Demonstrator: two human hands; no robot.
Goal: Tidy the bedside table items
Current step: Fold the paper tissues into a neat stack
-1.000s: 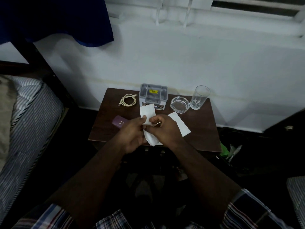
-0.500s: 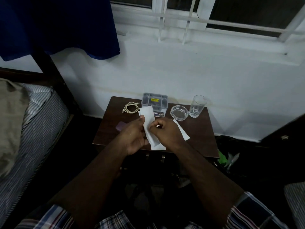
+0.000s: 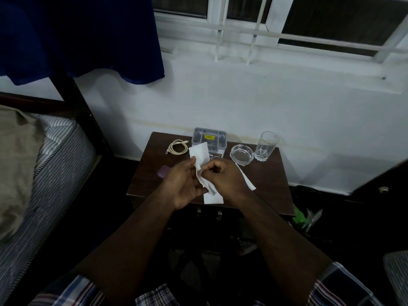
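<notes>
I hold a white paper slip [image 3: 199, 155] between my two hands over the middle of the dark wooden tabletop [image 3: 267, 180]. My left hand [image 3: 183, 184] has its thumb and fingers curled against the slip's left edge, and my right hand [image 3: 223, 177] pinches it from the right with bent fingers. The slip stands nearly upright, its long axis running from my palms up and away toward the wall, the free top end tilted a little leftward and the lower part creased between my fingers. A second white paper [image 3: 246, 180] lies flat on the tabletop under my right hand, its long axis slanting from near the ashtray down toward the front right edge. At the back of the tabletop stands a grey plastic box [image 3: 209, 138] with a yellow label; a coiled cream cable [image 3: 176, 147] lies to its left, a clear glass ashtray [image 3: 241, 154] to its right, and a drinking glass [image 3: 266, 146] upright just beside the ashtray. A small purple object [image 3: 163, 172] peeks out beside my left hand.
</notes>
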